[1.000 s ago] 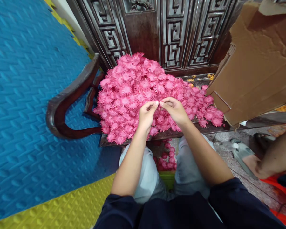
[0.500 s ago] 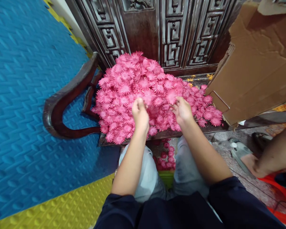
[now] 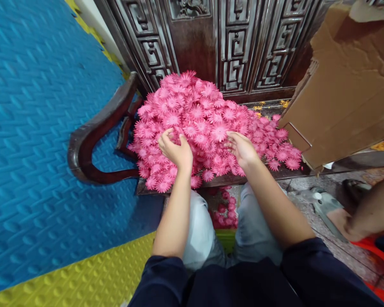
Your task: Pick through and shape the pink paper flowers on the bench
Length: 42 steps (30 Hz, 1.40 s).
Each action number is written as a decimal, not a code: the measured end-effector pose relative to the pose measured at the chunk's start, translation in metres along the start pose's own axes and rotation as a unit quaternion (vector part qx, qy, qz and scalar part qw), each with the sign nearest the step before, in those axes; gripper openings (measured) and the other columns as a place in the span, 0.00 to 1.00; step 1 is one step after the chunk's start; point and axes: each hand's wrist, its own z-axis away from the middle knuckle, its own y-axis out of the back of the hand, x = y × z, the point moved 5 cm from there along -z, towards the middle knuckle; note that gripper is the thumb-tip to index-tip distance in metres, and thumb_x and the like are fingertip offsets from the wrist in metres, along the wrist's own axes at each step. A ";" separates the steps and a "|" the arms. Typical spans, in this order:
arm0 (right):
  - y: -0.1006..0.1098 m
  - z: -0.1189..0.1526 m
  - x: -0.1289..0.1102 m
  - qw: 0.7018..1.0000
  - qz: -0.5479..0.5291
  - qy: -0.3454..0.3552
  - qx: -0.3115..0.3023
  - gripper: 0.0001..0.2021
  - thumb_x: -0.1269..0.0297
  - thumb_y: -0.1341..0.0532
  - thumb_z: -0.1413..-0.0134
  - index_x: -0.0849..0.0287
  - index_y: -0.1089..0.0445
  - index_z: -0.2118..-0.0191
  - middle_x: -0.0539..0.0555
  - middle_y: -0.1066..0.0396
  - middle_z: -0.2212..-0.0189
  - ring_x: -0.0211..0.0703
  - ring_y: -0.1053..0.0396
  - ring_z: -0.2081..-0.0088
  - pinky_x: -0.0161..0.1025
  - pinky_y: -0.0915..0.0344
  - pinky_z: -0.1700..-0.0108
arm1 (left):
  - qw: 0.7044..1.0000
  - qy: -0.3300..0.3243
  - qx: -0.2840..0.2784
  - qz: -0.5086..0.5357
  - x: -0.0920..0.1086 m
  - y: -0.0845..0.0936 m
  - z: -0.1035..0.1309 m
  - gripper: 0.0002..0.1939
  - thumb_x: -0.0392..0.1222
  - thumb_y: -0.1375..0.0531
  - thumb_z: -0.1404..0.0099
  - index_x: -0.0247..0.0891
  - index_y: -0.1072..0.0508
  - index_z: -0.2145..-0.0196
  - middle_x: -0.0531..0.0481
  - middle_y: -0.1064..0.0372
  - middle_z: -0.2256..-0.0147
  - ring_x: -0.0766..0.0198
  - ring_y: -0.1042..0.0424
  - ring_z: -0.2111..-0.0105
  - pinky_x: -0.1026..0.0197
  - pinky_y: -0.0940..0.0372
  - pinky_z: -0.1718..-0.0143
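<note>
A: Item at the hands?
B: One pink flower [image 3: 219,132], at the fingertips of the right hand [image 3: 241,149], narrow pinch at the petal edge. It lies over the pile of pink flowers [image 3: 195,113].

A: Left hand?
B: Left hand [image 3: 176,149] over the same pile, fingers curved, thumb apart, gap between. Cannot tell whether it touches a flower. Hands well apart; open room between them above the pile.

A: Edges?
B: Pile runs nearly to the front of the worktop [image 3: 217,181]; a thin strip of dark wood shows there. Left side: curved armrest [image 3: 83,149], close to the pile. Behind: carved panel [image 3: 193,49]. Right: cardboard box [image 3: 342,89], outermost flowers just beside its lower corner.

A: Below?
B: Knees [image 3: 200,226] near the front edge, spread; loose flowers [image 3: 225,213] low between them.
</note>
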 end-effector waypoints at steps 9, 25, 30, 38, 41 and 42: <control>-0.004 0.004 -0.004 0.998 0.043 0.018 -0.049 0.06 0.64 0.39 0.60 0.57 0.32 0.71 0.46 0.30 0.74 0.29 0.33 0.77 0.28 0.43 0.76 | 0.976 -0.146 -0.149 0.064 0.043 -0.010 0.037 0.03 0.40 0.41 0.40 0.41 0.27 0.69 0.50 0.34 0.67 0.60 0.35 0.62 0.57 0.42 0.53; -0.014 0.012 -0.012 0.994 0.046 0.055 -0.085 0.02 0.68 0.35 0.65 0.58 0.28 0.79 0.45 0.29 0.78 0.29 0.35 0.75 0.31 0.38 0.68 | 0.955 -0.098 -0.239 0.144 0.037 -0.026 0.044 0.04 0.40 0.37 0.44 0.38 0.22 0.71 0.51 0.30 0.70 0.65 0.31 0.67 0.62 0.38 0.61; -0.014 0.012 -0.011 0.994 0.036 0.052 -0.092 0.02 0.68 0.35 0.66 0.58 0.28 0.80 0.45 0.29 0.79 0.29 0.35 0.75 0.31 0.39 0.67 | 0.940 -0.087 -0.256 0.207 0.040 -0.025 0.045 0.03 0.37 0.37 0.44 0.39 0.22 0.72 0.52 0.29 0.72 0.67 0.31 0.69 0.64 0.37 0.63; -0.018 0.013 -0.013 0.985 0.007 0.071 -0.158 0.09 0.65 0.29 0.72 0.56 0.25 0.77 0.44 0.27 0.78 0.29 0.35 0.74 0.34 0.36 0.62 | 0.858 0.142 -0.334 0.364 0.019 -0.043 0.043 0.11 0.43 0.29 0.58 0.41 0.21 0.73 0.53 0.25 0.71 0.67 0.28 0.68 0.61 0.35 0.58; -0.018 0.012 -0.012 0.983 0.004 0.073 -0.170 0.10 0.63 0.27 0.74 0.56 0.24 0.77 0.45 0.26 0.77 0.29 0.34 0.74 0.34 0.36 0.61 | 0.842 0.157 -0.345 0.384 0.017 -0.044 0.042 0.11 0.42 0.28 0.61 0.41 0.21 0.75 0.53 0.25 0.72 0.67 0.28 0.68 0.61 0.35 0.58; -0.018 0.012 -0.012 0.982 0.006 0.076 -0.175 0.10 0.63 0.27 0.74 0.56 0.24 0.77 0.45 0.26 0.77 0.29 0.34 0.74 0.34 0.35 0.60 | 0.844 0.144 -0.344 0.384 0.019 -0.042 0.041 0.10 0.42 0.29 0.60 0.41 0.21 0.76 0.53 0.25 0.72 0.67 0.28 0.68 0.61 0.35 0.58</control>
